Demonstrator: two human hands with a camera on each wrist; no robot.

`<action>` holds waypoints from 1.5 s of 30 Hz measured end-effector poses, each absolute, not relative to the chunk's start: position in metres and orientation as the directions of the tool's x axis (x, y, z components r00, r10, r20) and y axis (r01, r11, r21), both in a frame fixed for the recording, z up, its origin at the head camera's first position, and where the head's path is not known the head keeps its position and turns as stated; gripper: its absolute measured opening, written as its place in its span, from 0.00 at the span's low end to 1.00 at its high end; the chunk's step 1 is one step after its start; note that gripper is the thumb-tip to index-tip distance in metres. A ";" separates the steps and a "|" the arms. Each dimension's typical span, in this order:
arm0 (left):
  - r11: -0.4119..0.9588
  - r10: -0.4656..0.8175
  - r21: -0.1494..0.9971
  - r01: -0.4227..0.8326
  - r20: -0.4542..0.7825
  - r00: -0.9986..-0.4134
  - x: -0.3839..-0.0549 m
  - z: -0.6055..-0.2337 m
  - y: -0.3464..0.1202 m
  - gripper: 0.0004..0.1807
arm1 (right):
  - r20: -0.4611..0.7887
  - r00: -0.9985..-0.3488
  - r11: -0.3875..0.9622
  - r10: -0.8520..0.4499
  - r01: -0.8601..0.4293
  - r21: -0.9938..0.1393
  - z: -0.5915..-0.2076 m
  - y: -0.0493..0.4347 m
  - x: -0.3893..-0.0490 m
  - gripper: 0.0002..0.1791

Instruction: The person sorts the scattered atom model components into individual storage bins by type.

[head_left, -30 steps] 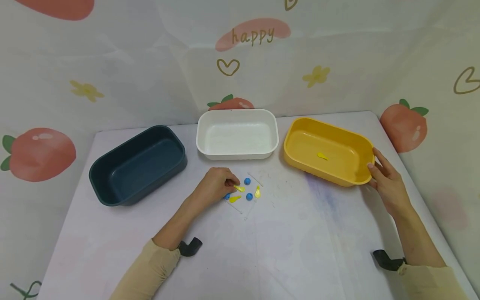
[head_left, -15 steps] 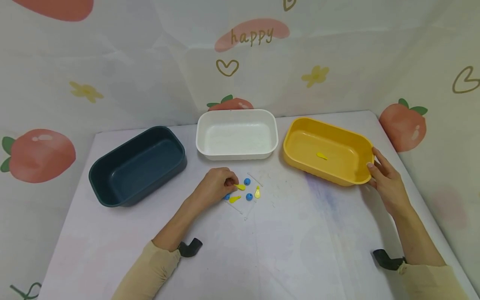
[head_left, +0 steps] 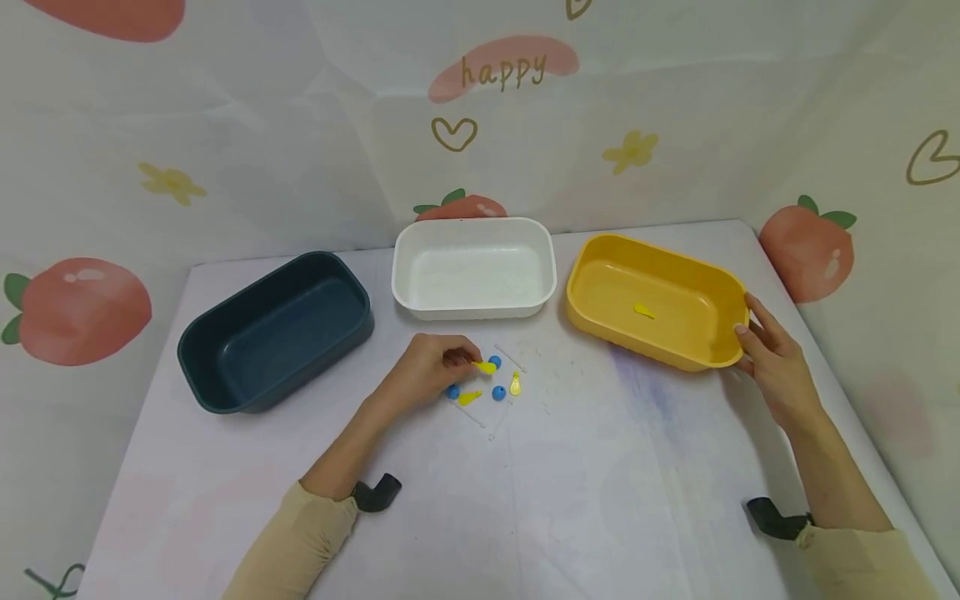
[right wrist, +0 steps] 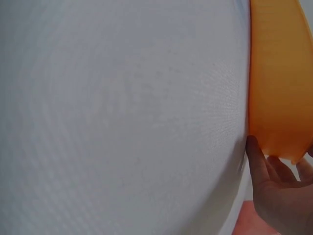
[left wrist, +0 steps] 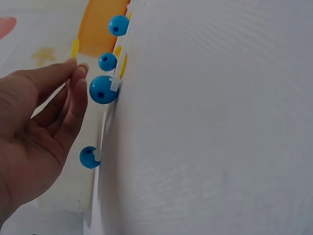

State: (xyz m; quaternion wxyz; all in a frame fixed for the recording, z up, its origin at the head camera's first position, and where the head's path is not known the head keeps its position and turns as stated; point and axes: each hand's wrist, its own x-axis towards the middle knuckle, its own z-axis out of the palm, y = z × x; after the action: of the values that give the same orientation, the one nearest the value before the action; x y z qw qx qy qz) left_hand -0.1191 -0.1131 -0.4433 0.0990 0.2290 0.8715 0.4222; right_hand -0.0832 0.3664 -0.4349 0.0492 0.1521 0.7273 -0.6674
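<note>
The left hand (head_left: 426, 367) pinched a yellow piece (head_left: 487, 367) between thumb and fingers, just beside the blue beads (head_left: 498, 392). The right hand (head_left: 783, 383) gripped the near end of the yellow tray (head_left: 678, 292), thumb on the rim, fingers spread outside. One yellow spoon-shaped bit (head_left: 643, 311) already lay in that tray, so the work looked barely begun: two more yellow bits (head_left: 470, 398), the beads and some clear sticks (head_left: 511, 358) were left on the worktop (head_left: 585, 483).
</note>
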 end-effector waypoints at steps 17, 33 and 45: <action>0.384 0.477 0.908 0.169 -0.038 -0.878 -0.130 -0.424 -0.106 0.10 | -0.279 -0.949 0.050 0.149 0.289 -0.956 -0.435 0.368 -0.084 0.34; 0.270 0.498 0.936 0.224 0.063 -0.865 -0.144 -0.403 -0.084 0.10 | -0.289 -0.946 0.008 0.150 0.293 -0.956 -0.435 0.368 -0.085 0.35; 0.252 0.488 0.947 0.201 0.055 -0.871 -0.155 -0.389 -0.062 0.08 | -0.291 -0.947 0.006 0.135 0.295 -0.956 -0.436 0.371 -0.087 0.37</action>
State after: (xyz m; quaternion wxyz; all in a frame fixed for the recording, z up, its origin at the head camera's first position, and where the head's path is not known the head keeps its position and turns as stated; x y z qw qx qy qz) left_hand -0.1552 -0.0623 -0.3892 0.1257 0.2203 0.7813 0.5703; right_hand -0.0867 0.3709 -0.4363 0.0579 0.1521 0.7069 -0.6883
